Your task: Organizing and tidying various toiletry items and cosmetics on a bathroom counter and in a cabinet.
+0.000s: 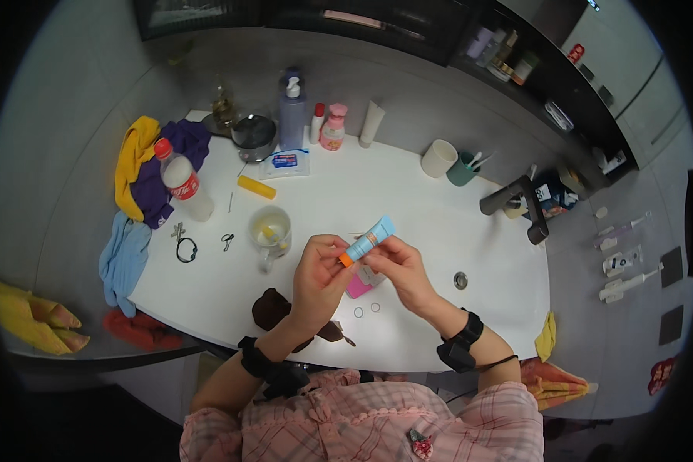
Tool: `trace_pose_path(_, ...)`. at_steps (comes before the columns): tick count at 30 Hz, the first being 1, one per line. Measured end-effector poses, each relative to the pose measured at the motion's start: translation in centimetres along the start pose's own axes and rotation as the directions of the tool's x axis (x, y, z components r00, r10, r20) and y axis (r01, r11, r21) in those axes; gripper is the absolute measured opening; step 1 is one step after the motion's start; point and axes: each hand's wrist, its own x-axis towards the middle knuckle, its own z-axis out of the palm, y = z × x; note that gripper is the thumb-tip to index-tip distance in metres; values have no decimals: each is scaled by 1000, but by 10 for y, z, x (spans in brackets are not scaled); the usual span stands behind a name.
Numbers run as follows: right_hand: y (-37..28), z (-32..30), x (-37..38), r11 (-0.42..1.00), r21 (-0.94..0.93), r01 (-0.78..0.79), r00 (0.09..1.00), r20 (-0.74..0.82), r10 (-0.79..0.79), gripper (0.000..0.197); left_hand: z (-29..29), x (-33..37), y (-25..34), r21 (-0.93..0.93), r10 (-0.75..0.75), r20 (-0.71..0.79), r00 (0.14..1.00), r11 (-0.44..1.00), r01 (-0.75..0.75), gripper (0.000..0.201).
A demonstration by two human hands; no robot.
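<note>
A small light-blue squeeze tube (370, 238) with an orange cap is held tilted over the white counter, its cap end toward the lower left. My left hand (318, 276) is closed with its fingertips at the cap end. On the other side, my right hand (408, 271) is closed on the tube's body, thumb along its lower edge. Below the tube a pink, flat item (359, 288) shows in part between my hands. Two thin rings (358, 313) lie just in front of it. Beside my left wrist is a dark brown cloth (271, 309), partly covered by my arm.
To the left stand a glass mug (270, 231) and a red-capped bottle (183, 183); a yellow tube (256, 188), small scissors (227, 242) and a dark band (185, 250) lie nearby. Coloured cloths hang at the left edge. Pump bottles line the back. A black faucet (525, 202) rises right.
</note>
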Motion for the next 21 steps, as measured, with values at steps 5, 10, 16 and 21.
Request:
trace_pose_path(5,-29,-12,6,983,45,177,972,-163,-168,14,21,7,1,87,-29,14,999,996,28,47)
trace_pose_path(10,-136,-137,68,656,-524,544,471,-456,-755,17,5,-8,-2,259,-99,6,995,961,94,45)
trace_pose_path(16,-189,-251,133,480,-863,159,386,-393,-835,20,2,-26,2,496,-1,8,1000,868,-3,27)
trace_pose_path(21,-202,-256,157,587,-802,112,568,-433,-700,35,-6,-32,11,582,36,-33,999,813,-11,25)
